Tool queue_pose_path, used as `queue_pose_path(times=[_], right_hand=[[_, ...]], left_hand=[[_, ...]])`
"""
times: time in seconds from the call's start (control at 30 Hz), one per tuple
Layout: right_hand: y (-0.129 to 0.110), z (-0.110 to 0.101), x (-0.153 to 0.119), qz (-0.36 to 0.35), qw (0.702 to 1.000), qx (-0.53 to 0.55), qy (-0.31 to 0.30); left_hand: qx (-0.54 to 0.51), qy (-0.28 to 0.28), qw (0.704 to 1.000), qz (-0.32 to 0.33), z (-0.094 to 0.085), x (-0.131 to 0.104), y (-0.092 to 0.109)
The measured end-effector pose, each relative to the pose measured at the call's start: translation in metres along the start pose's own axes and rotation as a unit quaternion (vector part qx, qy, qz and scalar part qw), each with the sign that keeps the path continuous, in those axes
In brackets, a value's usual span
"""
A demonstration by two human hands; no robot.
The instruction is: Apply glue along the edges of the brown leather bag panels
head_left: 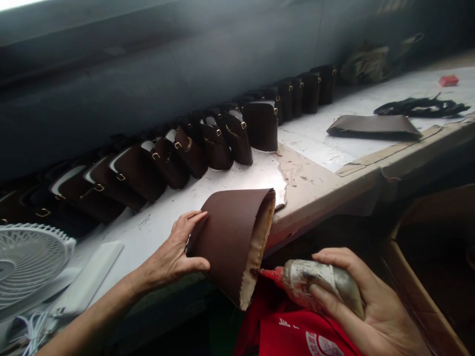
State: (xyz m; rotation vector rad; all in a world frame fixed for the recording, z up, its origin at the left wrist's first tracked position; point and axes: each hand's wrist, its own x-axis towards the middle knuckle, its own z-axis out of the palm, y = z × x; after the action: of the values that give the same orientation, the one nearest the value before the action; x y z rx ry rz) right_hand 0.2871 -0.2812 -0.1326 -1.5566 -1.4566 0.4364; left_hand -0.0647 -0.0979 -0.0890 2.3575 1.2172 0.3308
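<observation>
My left hand grips a brown leather bag shell, held on its side at the near edge of the workbench with its open, pale-lined mouth facing right. My right hand is closed around a grimy squeeze bottle of glue. Its red nozzle touches the raw rim of the shell's mouth near the bottom. Red clothing lies beneath both.
A long row of several finished brown bags with brass buckles leans along the back wall. A flat brown leather piece, black straps and a small red box lie at right. A white fan stands at left. A cardboard box sits below right.
</observation>
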Motion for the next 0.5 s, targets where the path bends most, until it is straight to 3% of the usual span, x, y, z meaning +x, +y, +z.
queue_pose_path(times=[0.2, 0.33, 0.4, 0.5], right_hand=[[-0.001, 0.006, 0.001, -0.027, 1.0, -0.008, -0.012], [-0.002, 0.008, 0.002, -0.035, 0.999, -0.006, -0.008], [-0.002, 0.008, 0.003, -0.04, 0.999, -0.008, 0.002], [0.0, 0.007, 0.003, -0.052, 0.999, -0.013, 0.005]], left_hand=[[-0.016, 0.074, 0.99, -0.12, 0.004, 0.037, 0.011], [-0.082, 0.108, 0.974, -0.179, -0.004, 0.063, 0.022], [-0.162, 0.094, 0.957, -0.22, -0.01, 0.074, 0.026], [-0.327, 0.032, 0.905, -0.27, -0.017, 0.082, 0.03]])
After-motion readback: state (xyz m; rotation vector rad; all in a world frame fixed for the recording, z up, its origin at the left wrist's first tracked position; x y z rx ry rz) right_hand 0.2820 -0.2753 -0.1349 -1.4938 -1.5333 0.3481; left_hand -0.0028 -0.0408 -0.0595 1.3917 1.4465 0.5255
